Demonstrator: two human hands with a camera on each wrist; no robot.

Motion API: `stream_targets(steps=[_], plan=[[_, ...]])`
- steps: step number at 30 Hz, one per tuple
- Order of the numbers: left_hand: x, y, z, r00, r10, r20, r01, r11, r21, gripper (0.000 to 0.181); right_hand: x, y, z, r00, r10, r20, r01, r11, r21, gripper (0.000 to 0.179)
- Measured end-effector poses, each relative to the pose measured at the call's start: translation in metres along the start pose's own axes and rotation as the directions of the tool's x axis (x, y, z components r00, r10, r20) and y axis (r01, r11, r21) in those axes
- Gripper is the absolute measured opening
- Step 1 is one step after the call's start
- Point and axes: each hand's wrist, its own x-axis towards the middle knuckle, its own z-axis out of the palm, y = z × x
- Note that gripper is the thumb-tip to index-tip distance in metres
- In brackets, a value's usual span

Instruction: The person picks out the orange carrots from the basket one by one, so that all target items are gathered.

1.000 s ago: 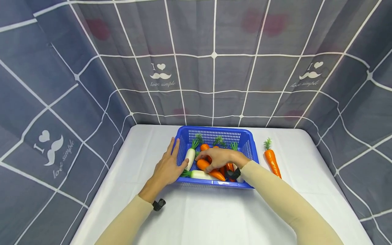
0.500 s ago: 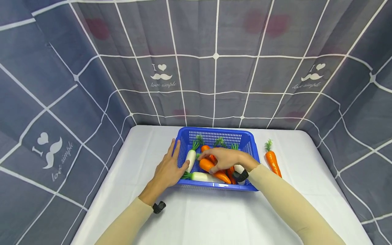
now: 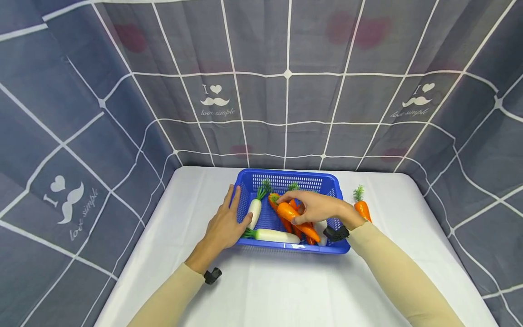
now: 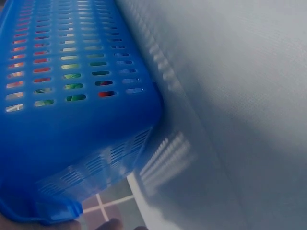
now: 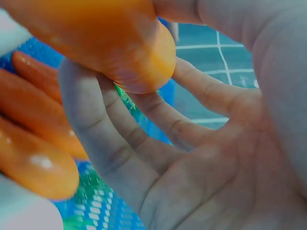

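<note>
Orange carrot (image 3: 304,225) slanted over a blue basket (image 3: 286,172), gripped from the right

At the far left, the left hand (image 3: 222,227) lay along the basket's left side, fingers straight and spread, touching the rim but pinching nothing. Just inside that wall, a white radish (image 3: 254,213) had its leaves pointing away from the person; a second radish (image 3: 273,235) lay along the front wall, leaves to the left.

Farther right, other carrots (image 3: 284,223) lay beneath the gripped one. Its slant seemed the relation that counted most: the long axis ran from a thick end, far and left, to a narrow tip, near and right. The thick end was thus on the left of the right hand (image 3: 320,208), much the nearer of the two hands. That hand came in over the basket's right wall, forearm angled up from the lower right. Thumb against the carrot's side and fingertips round its thick end, it was parted only by the carrot's width. Whether the tip touched anything could not be told.

Beyond the right wall, one more carrot (image 3: 362,210) lay on the white cloth (image 3: 286,281), partly hidden by the sleeve (image 3: 392,268).
</note>
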Motion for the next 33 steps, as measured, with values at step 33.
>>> stream_targets(steps=[33], plan=[[0.001,0.001,-0.001,1.000,-0.017,0.015,0.017,1.000,-0.026,0.099,-0.150,0.121,-0.048,0.878,0.249,-0.410,-0.181,0.963,0.198,0.061]])
